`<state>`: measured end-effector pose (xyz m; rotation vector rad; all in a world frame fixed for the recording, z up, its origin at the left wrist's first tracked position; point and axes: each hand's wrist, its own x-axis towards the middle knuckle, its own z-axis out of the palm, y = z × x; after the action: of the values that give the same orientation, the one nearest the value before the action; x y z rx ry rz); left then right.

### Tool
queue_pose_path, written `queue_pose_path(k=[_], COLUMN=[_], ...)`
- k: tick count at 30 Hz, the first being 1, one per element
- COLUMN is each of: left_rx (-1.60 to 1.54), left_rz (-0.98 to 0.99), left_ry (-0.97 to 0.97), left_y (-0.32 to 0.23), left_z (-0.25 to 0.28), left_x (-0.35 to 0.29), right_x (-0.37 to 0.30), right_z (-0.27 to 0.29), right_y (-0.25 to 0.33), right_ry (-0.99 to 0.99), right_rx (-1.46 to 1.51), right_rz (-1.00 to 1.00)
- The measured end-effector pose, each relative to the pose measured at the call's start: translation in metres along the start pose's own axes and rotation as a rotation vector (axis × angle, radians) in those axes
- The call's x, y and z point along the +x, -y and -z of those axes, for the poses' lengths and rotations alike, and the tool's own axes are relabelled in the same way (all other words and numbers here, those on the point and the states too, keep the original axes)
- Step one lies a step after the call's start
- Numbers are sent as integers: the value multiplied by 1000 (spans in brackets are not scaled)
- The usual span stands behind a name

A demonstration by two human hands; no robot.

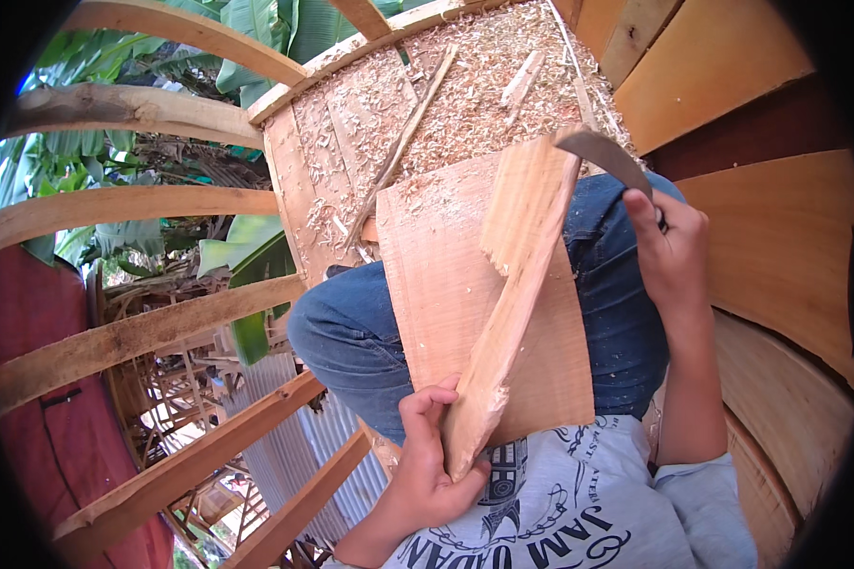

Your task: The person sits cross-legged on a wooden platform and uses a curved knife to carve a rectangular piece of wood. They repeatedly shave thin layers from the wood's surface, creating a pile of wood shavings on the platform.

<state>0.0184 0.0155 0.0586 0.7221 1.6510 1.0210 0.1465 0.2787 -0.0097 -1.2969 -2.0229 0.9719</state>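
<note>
A flat wooden piece (531, 204) slants across my lap, broad at the far end and narrowing into a long handle-like strip with a step in its left edge. My left hand (432, 465) is closed round its near end, thumb on one side and fingers on the other. In my right hand (674, 242) is a curved knife (607, 156), its dark blade pointing left at the piece's far right corner. Whether the blade touches the wood is hard to tell. Beneath the piece, a wide thin board (427, 256) rests on my legs (346, 318), sprinkled with a few shavings.
Curled wood shavings (455, 119) cover the plank floor ahead, with a long thin wood strip (408, 142) and a small offcut (522, 81) among them. Wooden rails (152, 318) run along the left, with banana leaves beyond. Wooden boards (769, 218) stand close on the right.
</note>
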Motion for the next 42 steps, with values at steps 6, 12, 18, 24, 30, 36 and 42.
queue_pose_path(k=[6,12,18,24,30,36,42], left_rx=[68,77,98,68,34,17,-30], left_rz=[-47,-24,-81,-37,-42,-21,-50], left_ry=[-29,-89,-58,-62,-63,10,33], left_y=[-8,-15,-12,-9,-6,-3,-3], left_z=[5,2,3,1,0,-2,-5], left_x=[12,8,6,4,2,-1,-4], right_x=[-63,-66,-45,-32,-21,8,-18], right_z=[2,-8,-20,-22,-25,-16,5], right_y=[33,31,18,9,2,-20,0], right_ry=[404,340,179,87,9,-132,198], right_rx=[36,-141,-193,-257,-253,-162,288], right_rz=[176,289,247,263,285,17,-188])
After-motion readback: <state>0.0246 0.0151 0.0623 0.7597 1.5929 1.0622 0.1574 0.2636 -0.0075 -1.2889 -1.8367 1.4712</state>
